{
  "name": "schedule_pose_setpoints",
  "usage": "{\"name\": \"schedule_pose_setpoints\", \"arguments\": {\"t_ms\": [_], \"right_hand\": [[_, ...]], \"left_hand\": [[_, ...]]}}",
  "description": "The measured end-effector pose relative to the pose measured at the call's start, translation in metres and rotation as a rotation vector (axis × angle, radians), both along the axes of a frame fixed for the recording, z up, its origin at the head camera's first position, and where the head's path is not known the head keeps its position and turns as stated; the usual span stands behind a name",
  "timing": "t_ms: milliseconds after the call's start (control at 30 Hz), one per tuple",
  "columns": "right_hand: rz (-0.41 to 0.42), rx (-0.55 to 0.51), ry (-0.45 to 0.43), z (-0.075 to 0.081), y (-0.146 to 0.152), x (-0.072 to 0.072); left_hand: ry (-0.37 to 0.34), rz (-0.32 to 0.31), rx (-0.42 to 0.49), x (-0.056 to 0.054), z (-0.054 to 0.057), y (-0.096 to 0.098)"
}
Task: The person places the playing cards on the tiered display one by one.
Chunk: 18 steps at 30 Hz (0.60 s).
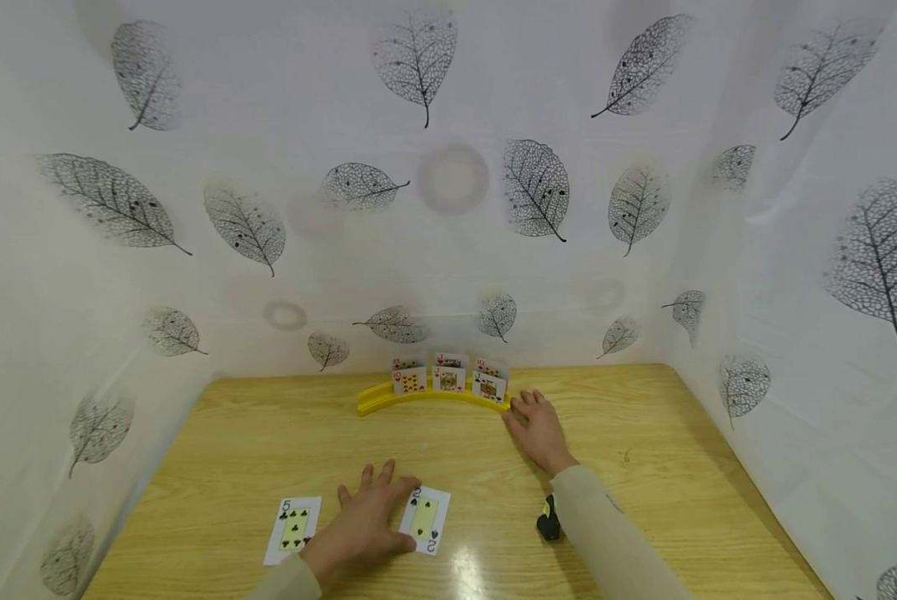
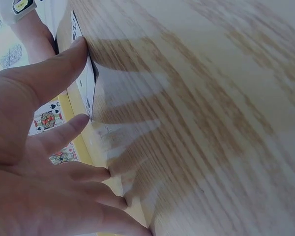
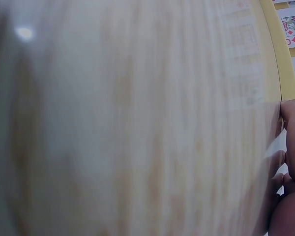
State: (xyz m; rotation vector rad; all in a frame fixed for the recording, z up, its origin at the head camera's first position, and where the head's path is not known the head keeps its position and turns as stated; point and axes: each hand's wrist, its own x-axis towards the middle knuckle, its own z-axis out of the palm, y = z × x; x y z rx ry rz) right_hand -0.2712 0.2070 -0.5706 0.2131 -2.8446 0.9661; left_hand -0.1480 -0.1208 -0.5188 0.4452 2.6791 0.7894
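Note:
My left hand (image 1: 368,518), fingers spread, has its thumb and index fingertip touching opposite ends of a two of spades (image 1: 424,521) that lies face up on the table. The left wrist view shows this card (image 2: 87,86) edge-on between those two fingertips. A five of clubs (image 1: 293,529) lies face up to the left, partly behind the left wrist. At the back, a curved yellow card holder (image 1: 377,402) carries two rows of upright playing cards (image 1: 448,379). My right hand (image 1: 540,429) grips the holder's right end by thumb and index finger; the right wrist view shows only part of this hand (image 3: 292,147).
The wooden table (image 1: 643,458) meets a white leaf-printed curtain (image 1: 448,250) at the back and along both sides. A small black device (image 1: 548,521) shows beside the right sleeve. Light reflects off the tabletop near the front.

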Motion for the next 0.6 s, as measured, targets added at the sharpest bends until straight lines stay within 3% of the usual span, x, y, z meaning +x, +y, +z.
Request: {"name": "schedule_pose_setpoints", "arguments": {"t_ms": [600], "right_hand": [[0.004, 0.003, -0.009, 0.0006, 0.0001, 0.0009]], "left_hand": [[-0.023, 0.016, 0.011, -0.0018, 0.0032, 0.0022]]}}
